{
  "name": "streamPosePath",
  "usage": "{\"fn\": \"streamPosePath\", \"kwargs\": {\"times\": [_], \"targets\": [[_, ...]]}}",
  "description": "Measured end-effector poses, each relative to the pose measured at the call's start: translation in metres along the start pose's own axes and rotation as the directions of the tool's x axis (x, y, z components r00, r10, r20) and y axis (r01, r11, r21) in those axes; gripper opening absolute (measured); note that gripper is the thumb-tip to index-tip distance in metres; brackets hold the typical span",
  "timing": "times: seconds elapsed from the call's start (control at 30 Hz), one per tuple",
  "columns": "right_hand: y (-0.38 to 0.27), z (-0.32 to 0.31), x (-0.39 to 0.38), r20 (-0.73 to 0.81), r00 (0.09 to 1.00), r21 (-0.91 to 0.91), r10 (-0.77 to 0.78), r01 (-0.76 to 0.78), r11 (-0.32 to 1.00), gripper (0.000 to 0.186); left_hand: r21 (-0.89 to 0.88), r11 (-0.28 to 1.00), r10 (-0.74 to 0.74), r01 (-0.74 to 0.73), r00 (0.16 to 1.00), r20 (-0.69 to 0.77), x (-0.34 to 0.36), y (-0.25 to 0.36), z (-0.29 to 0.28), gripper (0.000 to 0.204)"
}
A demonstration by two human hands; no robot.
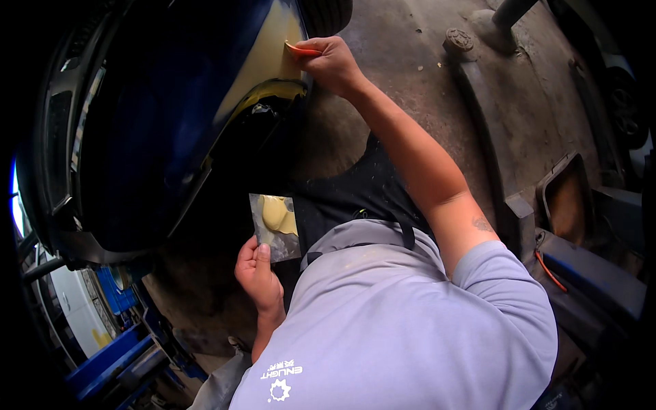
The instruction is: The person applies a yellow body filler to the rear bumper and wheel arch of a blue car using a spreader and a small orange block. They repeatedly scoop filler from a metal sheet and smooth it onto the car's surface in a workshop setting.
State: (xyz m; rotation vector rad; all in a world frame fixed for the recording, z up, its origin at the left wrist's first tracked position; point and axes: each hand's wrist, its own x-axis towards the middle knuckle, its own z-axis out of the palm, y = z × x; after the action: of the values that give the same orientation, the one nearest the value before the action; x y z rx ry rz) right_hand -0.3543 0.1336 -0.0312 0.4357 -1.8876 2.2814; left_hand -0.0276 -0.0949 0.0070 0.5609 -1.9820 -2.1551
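Note:
My right hand (331, 66) is closed round an orange putty spreader (303, 51), its edge against the car bumper. Pale yellow body filler (263, 63) coats a broad strip of the dark blue car bumper (164, 102) there. Lower down, my left hand (261, 272) pinches a flat mixing plate (281, 247) by its lower corner, thumb on top. A thick mound of yellow filler (277, 213) lies on the plate's upper part. Below the coated strip is a dark opening in the bumper with a glossy, yellowish rim.
A tyre (326, 15) stands just beyond my right hand. A grey metal lift arm (482, 116) with a round pad runs along the concrete floor (389, 41) to the right. Blue metal framework (113, 362) is at lower left, and another car's wheel (625, 109) at far right.

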Motion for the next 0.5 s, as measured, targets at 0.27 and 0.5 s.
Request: {"fn": "streamPosePath", "kwargs": {"times": [0.27, 0.5], "targets": [[-0.006, 0.046, -0.049, -0.153, 0.969, -0.208, -0.196, 0.163, 0.965, 0.012, 0.024, 1.0, 0.004, -0.004, 1.0, 0.002, 0.0, 0.0, -0.002, 0.025], [-0.018, 0.044, -0.051, -0.256, 0.927, -0.195, -0.273, 0.227, 0.954, 0.007, 0.041, 0.999, 0.012, -0.012, 1.0, -0.005, -0.004, 0.01, 0.001, 0.025]]}}
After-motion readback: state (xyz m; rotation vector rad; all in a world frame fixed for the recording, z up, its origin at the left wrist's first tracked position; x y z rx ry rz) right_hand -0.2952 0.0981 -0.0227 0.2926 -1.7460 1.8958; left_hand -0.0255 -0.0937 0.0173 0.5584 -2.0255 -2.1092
